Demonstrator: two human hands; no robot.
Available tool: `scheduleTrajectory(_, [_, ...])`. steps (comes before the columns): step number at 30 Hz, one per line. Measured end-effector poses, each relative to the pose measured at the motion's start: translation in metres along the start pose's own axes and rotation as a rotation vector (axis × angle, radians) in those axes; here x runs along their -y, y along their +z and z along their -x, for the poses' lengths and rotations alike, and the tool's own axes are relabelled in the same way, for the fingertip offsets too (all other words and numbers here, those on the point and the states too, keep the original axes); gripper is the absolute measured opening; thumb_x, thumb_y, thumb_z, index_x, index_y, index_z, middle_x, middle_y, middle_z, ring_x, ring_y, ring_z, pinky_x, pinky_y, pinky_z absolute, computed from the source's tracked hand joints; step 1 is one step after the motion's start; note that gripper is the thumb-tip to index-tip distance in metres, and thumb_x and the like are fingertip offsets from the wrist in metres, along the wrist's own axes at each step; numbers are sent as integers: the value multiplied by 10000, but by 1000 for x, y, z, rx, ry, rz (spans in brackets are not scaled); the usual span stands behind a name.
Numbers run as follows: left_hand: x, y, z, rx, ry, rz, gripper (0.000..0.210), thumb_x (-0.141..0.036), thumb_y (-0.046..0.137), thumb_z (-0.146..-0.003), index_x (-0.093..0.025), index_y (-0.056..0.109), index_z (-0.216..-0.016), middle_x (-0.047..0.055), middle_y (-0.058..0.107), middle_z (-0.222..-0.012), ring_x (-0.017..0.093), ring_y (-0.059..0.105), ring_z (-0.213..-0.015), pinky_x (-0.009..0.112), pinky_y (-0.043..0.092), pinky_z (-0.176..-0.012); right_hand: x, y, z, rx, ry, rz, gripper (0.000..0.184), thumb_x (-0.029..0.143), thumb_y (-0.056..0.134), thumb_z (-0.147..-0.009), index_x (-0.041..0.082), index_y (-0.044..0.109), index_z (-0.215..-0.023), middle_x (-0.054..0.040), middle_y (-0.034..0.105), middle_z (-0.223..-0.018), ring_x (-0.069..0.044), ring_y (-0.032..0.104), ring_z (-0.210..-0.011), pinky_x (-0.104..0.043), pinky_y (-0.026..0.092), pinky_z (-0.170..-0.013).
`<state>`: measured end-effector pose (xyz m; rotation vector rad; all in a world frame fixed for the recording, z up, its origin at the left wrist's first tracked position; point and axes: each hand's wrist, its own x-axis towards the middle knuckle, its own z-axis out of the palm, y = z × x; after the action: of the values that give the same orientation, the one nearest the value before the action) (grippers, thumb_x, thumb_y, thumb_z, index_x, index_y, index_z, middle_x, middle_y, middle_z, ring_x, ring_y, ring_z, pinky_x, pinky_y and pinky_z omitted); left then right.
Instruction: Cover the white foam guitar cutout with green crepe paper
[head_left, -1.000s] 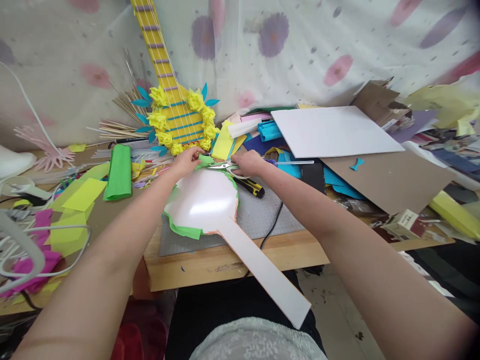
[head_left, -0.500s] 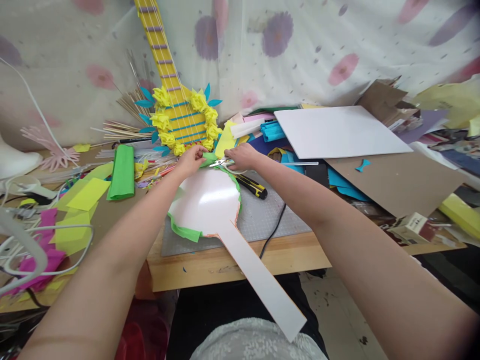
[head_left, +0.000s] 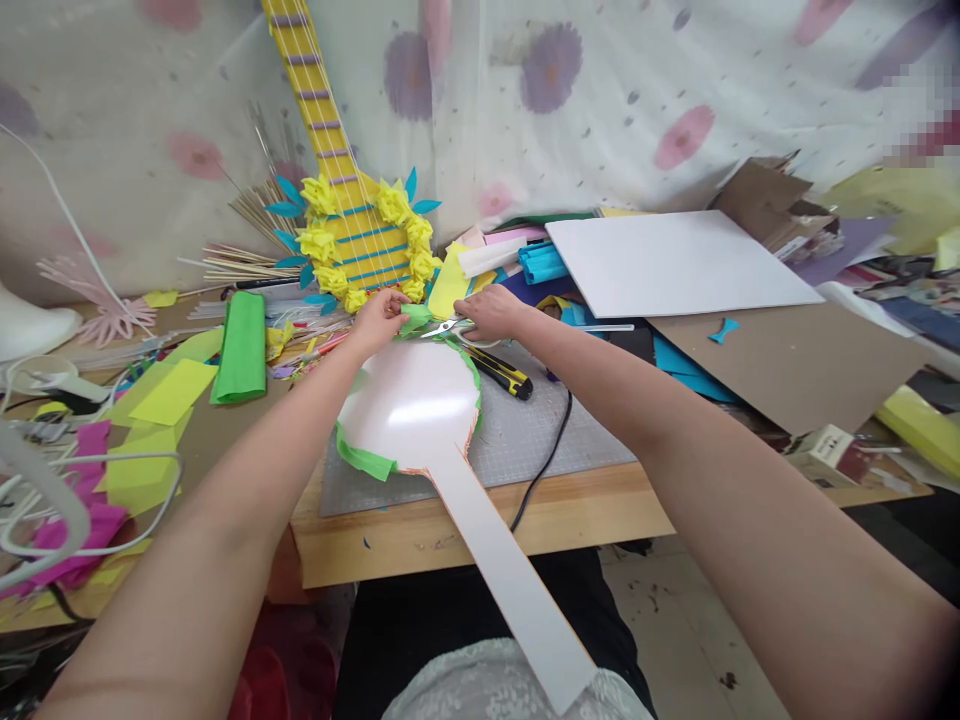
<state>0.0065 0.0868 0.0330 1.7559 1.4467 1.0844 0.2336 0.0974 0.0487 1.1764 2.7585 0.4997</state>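
A white guitar-shaped board (head_left: pixel 412 410) lies on the grey cutting mat (head_left: pixel 551 430), its long neck reaching over the table edge toward my body. Green crepe paper (head_left: pixel 365 461) trims part of its rounded edge. At the far side of the board, my left hand (head_left: pixel 382 318) pinches the crepe strip. My right hand (head_left: pixel 489 312) is closed around the scissors (head_left: pixel 444 328), whose blades point left at the green paper. Fingers cover most of the scissor handles. Just below my right hand, a yellow and black utility knife (head_left: pixel 504 374) rests on the mat.
Behind stands a yellow paper guitar (head_left: pixel 367 240) with paper flowers. A green crepe roll (head_left: pixel 240 348) and yellow paper sheets (head_left: pixel 172 390) lie left. To the right are a white board (head_left: pixel 675 265) and brown cardboard (head_left: pixel 787 350). A black cable (head_left: pixel 547 462) hangs over the front edge.
The white board's neck end has swung slightly left and toward my body. Both hands stay at the far edge with the crepe paper and the scissors.
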Motion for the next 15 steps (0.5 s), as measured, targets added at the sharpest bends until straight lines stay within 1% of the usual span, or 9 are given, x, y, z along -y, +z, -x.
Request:
scheduleTrajectory(4, [-2, 1, 0, -31, -19, 21, 253, -114, 652, -610, -185, 574, -839, -34, 518, -722, 108, 519, -640, 245, 433, -629, 5, 2, -3, -25, -4, -12, 386, 438, 509, -835, 130, 554, -1063, -147, 688, -1015, -273, 645, -926, -310, 330, -676])
scheduleTrajectory(9, [-3, 4, 0, -22, -27, 68, 242, -120, 641, -621, -187, 565, -841, -25, 550, -750, 120, 541, -701, 251, 456, -669, 11, 0, -13, -44, -11, -33, 395, 440, 478, -853, 127, 546, -1084, -145, 690, -1006, -278, 643, -939, -318, 338, -695])
scheduleTrajectory(15, [-4, 6, 0, -26, -42, 96, 241, -128, 659, -609, -185, 559, -820, -9, 579, -771, 145, 556, -764, 273, 459, -712, 9, -2, -16, 13, -31, -35, 410, 436, 480, -857, 132, 539, -1126, -145, 696, -1009, -283, 646, -920, -323, 349, -701])
